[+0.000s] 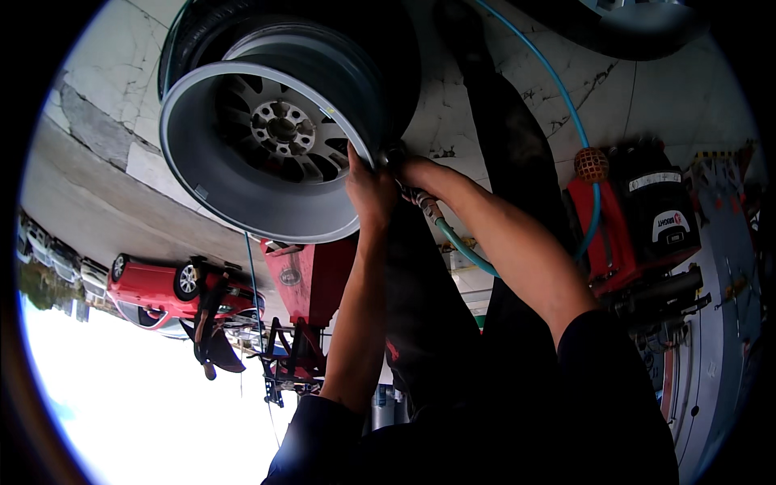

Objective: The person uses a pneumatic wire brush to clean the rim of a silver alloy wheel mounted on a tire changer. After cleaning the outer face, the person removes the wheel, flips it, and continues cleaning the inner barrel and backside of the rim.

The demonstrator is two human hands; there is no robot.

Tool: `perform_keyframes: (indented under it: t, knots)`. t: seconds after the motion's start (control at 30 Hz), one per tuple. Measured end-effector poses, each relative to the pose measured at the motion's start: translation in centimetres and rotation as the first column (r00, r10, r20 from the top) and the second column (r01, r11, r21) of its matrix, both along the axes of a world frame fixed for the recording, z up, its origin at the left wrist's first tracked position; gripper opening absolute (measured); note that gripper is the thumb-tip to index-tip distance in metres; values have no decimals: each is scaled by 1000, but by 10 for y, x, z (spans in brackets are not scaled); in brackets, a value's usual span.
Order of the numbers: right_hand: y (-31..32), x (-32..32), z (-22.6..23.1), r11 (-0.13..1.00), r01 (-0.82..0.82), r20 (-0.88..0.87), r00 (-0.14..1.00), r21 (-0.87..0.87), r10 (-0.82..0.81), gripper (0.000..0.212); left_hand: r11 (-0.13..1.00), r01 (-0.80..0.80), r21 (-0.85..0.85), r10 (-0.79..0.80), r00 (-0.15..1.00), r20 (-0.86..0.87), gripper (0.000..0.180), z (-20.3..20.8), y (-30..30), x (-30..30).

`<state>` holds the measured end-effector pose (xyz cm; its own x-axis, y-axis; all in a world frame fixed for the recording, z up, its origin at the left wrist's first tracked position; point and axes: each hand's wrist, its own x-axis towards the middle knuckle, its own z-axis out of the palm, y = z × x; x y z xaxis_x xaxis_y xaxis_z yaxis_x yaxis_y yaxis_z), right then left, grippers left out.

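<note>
A grey alloy wheel rim stands tilted toward me, its open barrel and spoked centre showing. My left hand grips the rim's right edge, thumb laid along the lip and the other fingers mostly hidden. Close beside it, my right hand is closed around a small dark air tool, whose head is against or very near the outer side of the rim. A metal coupling joins the tool to a blue-green air hose. Behind the rim lies a black tyre.
The hose loops right past a round mesh ball. A red and black machine stands at right; another red machine is below the rim. Part of another tyre shows upper right. A person is near a red car.
</note>
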<state>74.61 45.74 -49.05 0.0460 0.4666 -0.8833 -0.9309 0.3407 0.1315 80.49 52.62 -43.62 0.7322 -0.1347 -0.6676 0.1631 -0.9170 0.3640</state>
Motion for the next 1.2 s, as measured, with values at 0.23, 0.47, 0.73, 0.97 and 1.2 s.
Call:
perform_keyframes:
  t: [0.23,0.47,0.73,0.97,1.2]
  knots:
    - [7,20,8,999,-41,-18,999,27,42,22,988,114,101,-84,962,-261,58,9,51,-10]
    - [-16,40,6,981,-178,-85,982,-81,172,24,992,108,-63,-121,956,-266,66,-6,87,-32]
    - [-7,18,-30,914,-405,-20,914,9,405,23,990,76,-120,-104,963,-250,65,-7,91,-34]
    - [-14,21,-19,915,-403,-15,915,2,403,21,990,100,-104,-121,965,-231,68,-4,86,-32]
    - [15,-3,-14,904,-427,104,900,10,424,33,961,206,-187,-248,938,-244,72,3,124,-36]
